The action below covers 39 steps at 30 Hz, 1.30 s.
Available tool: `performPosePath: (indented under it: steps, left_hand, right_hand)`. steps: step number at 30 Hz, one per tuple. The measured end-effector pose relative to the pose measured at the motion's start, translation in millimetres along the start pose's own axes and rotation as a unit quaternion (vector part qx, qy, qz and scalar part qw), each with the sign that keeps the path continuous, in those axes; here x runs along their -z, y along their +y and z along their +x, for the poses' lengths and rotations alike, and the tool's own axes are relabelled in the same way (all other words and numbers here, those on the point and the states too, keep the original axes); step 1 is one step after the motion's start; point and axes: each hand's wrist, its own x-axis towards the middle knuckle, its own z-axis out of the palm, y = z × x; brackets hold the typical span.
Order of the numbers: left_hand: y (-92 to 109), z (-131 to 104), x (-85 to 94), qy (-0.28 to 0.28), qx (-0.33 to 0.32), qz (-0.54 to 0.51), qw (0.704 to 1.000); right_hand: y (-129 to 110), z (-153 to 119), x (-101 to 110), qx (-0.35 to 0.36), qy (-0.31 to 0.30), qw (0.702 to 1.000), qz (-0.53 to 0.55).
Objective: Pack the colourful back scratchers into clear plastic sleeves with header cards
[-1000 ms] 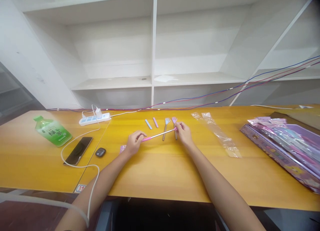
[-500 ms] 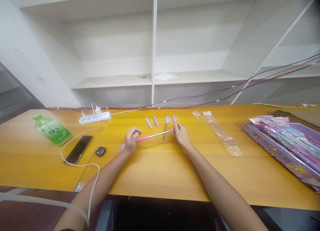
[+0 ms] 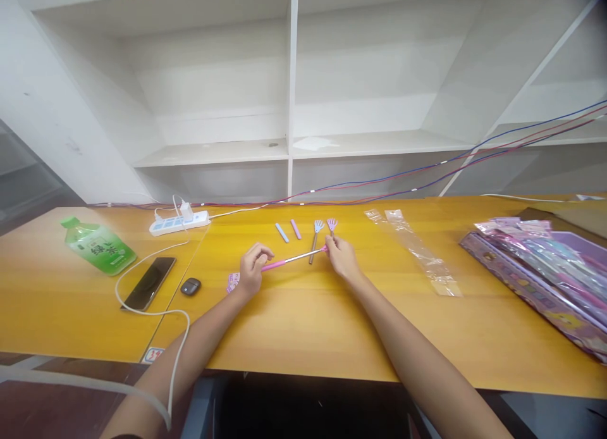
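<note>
A telescopic back scratcher (image 3: 303, 256) with a pink handle and a metal rod stretches between my hands, just above the table. My left hand (image 3: 253, 266) is closed around its pink handle. At the other end, my right hand (image 3: 341, 256) pinches its pink head, mostly hidden by the fingers. Beyond them lie a metal rod with a blue claw head (image 3: 318, 226) and another with a pinkish-purple claw head (image 3: 332, 224), its rod partly covered by my right hand. A blue handle (image 3: 281, 233) and a purple handle (image 3: 296, 229) lie to their left. A purple printed card (image 3: 232, 281) shows beside my left hand.
Clear plastic sleeves (image 3: 422, 252) lie to the right, near a purple box (image 3: 521, 284) heaped with packaged items. Leftward are a black mouse-like object (image 3: 190, 286), a phone (image 3: 149, 284), a green tea bottle (image 3: 99, 246) and a power strip (image 3: 179, 224). A white cable (image 3: 187, 325) crosses my left forearm.
My left hand has shifted slightly right with the pink handle, and my right hand slightly left. The metal rod between them looks shorter. More of the purple card shows.
</note>
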Motion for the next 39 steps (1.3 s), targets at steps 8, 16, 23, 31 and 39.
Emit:
performPosePath:
  steps: [8, 16, 23, 31, 39]
  left_hand:
    - [-0.4, -0.9, -0.1, -0.005, 0.011, 0.017, 1.0]
    - [-3.0, 0.2, 1.0, 0.016, 0.019, 0.012, 1.0]
    - [-5.6, -0.9, 0.6, 0.015, 0.019, 0.013, 1.0]
    - [-5.4, -1.4, -0.6, 0.014, 0.021, 0.021, 0.999]
    - [-7.4, -2.4, -2.8, 0.009, 0.007, 0.015, 1.0]
  right_hand:
    - [-9.3, -10.7, -8.3, 0.006, -0.014, 1.0, 0.005]
    - [-18.8, -20.8, -16.8, -0.002, -0.012, 1.0, 0.017]
    - [-20.1, -24.6, -22.6, -0.007, -0.006, 1.0, 0.015]
    - [-23.3, -28.9, -26.0, -0.018, -0.011, 0.999, 0.048]
    - [-22.6, -28.6, -26.9, -0.021, -0.023, 0.999, 0.029]
